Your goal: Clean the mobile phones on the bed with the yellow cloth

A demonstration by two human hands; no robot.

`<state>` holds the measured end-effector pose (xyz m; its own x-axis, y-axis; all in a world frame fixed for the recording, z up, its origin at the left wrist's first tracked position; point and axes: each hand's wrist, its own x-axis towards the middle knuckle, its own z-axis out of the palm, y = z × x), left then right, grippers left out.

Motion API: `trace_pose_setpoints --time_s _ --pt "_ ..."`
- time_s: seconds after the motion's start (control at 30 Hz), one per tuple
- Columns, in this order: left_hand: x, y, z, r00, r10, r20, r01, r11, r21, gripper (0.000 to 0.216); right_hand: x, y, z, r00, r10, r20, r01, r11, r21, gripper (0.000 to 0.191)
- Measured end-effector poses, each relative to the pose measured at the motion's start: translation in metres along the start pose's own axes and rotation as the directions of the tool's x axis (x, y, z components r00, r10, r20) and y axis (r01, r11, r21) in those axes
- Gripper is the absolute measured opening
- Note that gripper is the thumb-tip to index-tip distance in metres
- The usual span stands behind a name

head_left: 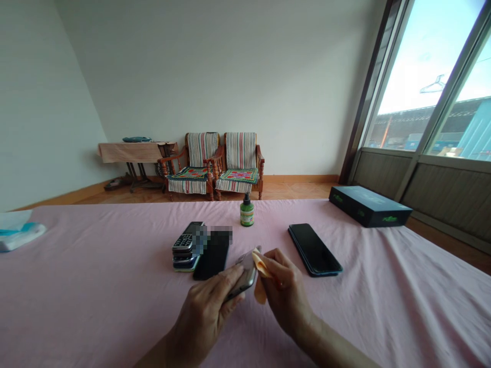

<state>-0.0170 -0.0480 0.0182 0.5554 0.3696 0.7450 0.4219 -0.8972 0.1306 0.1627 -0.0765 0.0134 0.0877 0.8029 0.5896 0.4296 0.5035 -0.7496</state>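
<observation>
My left hand [209, 304] grips a grey smartphone [245, 276] by its near end, tilted above the pink cloth. Pinched in my right hand [284, 286] is a pale orange wiping cloth [261, 266], pressed against the phone's right edge near its far end. Part of that cloth hangs down below my fingers. Just left of the held phone lies a black smartphone [213, 255], beside a stack of phones with a keypad phone [184, 242] on top. To the right of my right hand another dark smartphone [314, 250] rests on the bed, apparently on top of a second one.
A green spray bottle [247, 212] with a black top stands ahead. At the far right corner lies a black box [370, 205]; a tissue pack [21, 235] is at the left edge. Beyond the pink sheet [95, 286] are two wooden chairs [240, 174] and a side table [130, 152].
</observation>
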Motion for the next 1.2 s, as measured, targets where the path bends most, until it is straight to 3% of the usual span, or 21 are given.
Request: trace_pose_setpoints --time_s 0.13,0.33,0.53,0.67,0.77,0.93,1.2 --pt "0.002 -0.001 0.0 0.999 -0.047 -0.013 0.046 0.998 -0.031 0.029 -0.014 -0.016 0.001 0.979 -0.203 0.015 0.203 0.979 0.013 0.037" --pt "0.005 0.002 -0.003 0.995 -0.096 0.04 0.1 0.991 -0.088 0.03 -0.02 -0.015 -0.006 0.901 -0.428 0.067 0.432 0.882 -0.19 0.056" --pt "0.005 0.003 -0.003 0.978 -0.168 0.121 0.189 0.963 -0.19 0.033 -0.013 -0.017 -0.012 0.9 -0.435 0.028 0.425 0.862 -0.274 0.054" --pt "0.001 -0.001 -0.001 0.989 -0.144 -0.015 0.137 0.967 -0.216 0.027 -0.01 -0.018 -0.018 0.885 -0.464 0.046 0.456 0.84 -0.295 0.053" --pt "0.001 -0.002 -0.001 0.986 -0.132 -0.099 0.11 0.972 -0.207 0.023 -0.013 -0.021 -0.021 0.843 -0.524 0.123 0.534 0.783 -0.319 0.057" --pt "0.008 0.005 -0.005 0.98 -0.143 -0.141 0.112 0.972 -0.206 0.016 -0.015 -0.026 -0.023 0.789 -0.554 0.265 0.614 0.699 -0.367 0.058" --pt "0.015 0.011 -0.006 0.989 -0.09 -0.119 0.067 0.981 -0.18 0.024 -0.008 -0.043 -0.016 0.674 -0.676 0.297 0.728 0.54 -0.423 0.041"
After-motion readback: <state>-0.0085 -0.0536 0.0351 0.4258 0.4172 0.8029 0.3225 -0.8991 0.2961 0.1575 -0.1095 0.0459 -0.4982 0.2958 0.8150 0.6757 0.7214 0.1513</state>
